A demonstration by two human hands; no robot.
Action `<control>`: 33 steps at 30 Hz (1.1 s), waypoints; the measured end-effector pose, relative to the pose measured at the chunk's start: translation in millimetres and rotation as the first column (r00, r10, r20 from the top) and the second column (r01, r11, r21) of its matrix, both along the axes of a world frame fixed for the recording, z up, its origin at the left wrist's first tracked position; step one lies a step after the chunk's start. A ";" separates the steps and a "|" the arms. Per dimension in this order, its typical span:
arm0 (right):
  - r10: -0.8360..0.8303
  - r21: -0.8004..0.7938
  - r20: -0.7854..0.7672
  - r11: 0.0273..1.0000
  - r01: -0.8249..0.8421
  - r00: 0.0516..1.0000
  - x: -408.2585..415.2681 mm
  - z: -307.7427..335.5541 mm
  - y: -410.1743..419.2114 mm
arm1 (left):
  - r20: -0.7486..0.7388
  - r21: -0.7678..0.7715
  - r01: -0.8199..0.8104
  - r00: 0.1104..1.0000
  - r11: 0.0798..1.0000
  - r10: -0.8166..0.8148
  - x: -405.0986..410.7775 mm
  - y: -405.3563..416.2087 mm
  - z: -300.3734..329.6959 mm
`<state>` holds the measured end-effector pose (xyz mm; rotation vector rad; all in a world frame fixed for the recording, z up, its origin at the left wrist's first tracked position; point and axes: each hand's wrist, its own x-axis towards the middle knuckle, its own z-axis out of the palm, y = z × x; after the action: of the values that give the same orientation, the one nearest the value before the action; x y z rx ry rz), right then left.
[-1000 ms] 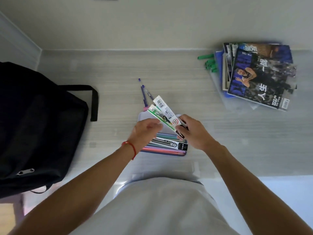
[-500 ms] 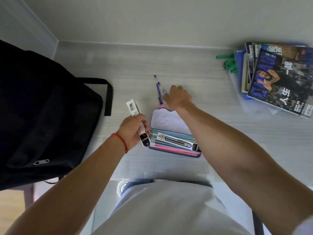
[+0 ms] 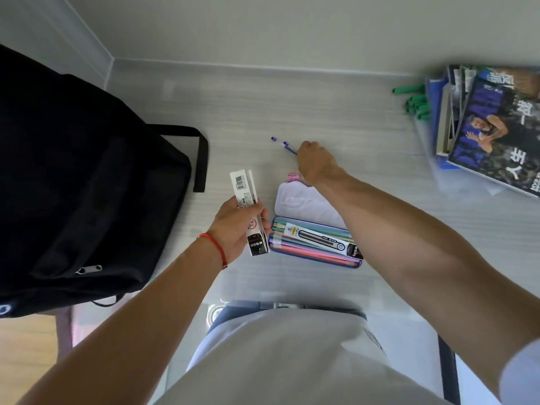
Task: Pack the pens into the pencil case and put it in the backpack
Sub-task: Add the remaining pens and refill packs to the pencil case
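Observation:
The open pencil case (image 3: 301, 206) lies on the desk in front of me, lid flipped back, its tray filled with pastel pens and one boxed pen (image 3: 321, 239) lying across them. My left hand (image 3: 236, 226) grips white boxed pens (image 3: 248, 206) just left of the case. Beyond the lid, my right hand (image 3: 317, 163) is closed around purple pens (image 3: 287, 147); only their tips stick out to its left. A black backpack (image 3: 87, 182) fills the left of the desk.
A stack of magazines (image 3: 493, 133) sits at the far right, with several green markers (image 3: 413, 100) beside it. The wall runs along the back edge of the desk. A pink eraser-like bit (image 3: 293, 177) lies by the lid.
My left hand carried the white boxed pens left of the case. My right hand let go of them, reached past the lid and closed on the purple pens.

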<state>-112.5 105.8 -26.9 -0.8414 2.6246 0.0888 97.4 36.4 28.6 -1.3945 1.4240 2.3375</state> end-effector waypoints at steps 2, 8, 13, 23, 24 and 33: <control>0.060 0.032 -0.034 0.998 -0.059 0.998 3.2 -0.1 10.0 | 0.002 0.004 0.005 1.000 1.000 -0.005 -6.2 0.7 1.1; 0.070 -0.015 -0.039 0.997 -0.070 0.997 11.0 15.8 40.1 | 0.038 -0.158 -0.012 0.999 0.987 0.018 -27.5 8.3 3.1; 0.173 -0.339 -0.038 0.924 -0.175 0.984 25.5 40.4 91.9 | -0.025 -0.206 -0.093 0.996 0.974 0.090 -42.1 10.2 0.3; 0.146 -0.459 -0.120 0.869 -0.185 0.982 38.9 63.5 127.7 | -0.170 -0.196 0.023 0.984 0.980 -0.057 -66.1 20.6 -4.8; 0.123 -0.464 -0.131 0.870 -0.171 0.984 37.8 63.3 128.6 | -0.163 -0.222 0.034 0.984 0.974 -0.071 -68.9 18.0 -5.4; 0.088 -0.624 0.134 0.782 0.015 0.987 50.8 64.4 144.7 | -0.089 -0.402 0.262 0.942 0.877 -0.322 -63.8 23.2 -7.1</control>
<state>-61.7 250.5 37.5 -1.0475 2.4911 -0.8551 33.6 59.6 21.4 -0.9790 2.0665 2.0832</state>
